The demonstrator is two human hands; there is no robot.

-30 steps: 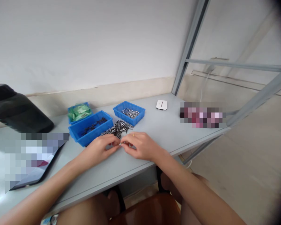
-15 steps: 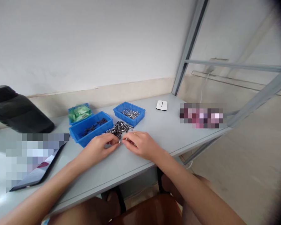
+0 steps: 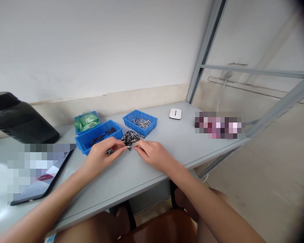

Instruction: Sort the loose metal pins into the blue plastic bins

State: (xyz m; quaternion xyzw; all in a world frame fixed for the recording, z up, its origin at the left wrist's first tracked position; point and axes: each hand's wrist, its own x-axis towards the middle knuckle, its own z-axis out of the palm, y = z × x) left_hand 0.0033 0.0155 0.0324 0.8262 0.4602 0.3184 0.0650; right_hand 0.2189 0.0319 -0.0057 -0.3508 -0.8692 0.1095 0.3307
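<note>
While a brown seat shows between the person's legs at the bottom of the view, the grey desk begins just beyond it, with both forearms reaching in over the front edge. On the left lies a tablet, partly covered by blurring. Near the middle, the left hand has its grip pinched together on a thin silvery piece, which points toward the other hand. The right hand faces it across a small gap, its fingertips bent close to one another; a pale speck shows there, but I cannot tell whether this grip is closed on anything.

Just past the fingers, a pile of dark and silvery pieces is heaped on the desk, partly hidden by the left hand. Touching or just beside the pile, a long blue box holds dark slender pieces. Beyond the pile to the right, another blue box holds silvery pieces. Behind the long one, a third box carries a crumpled green bag. At far left a dark bottle stands tilted in view. Farther right are a white device, a grey metal frame and, behind everything, a pale wall.
</note>
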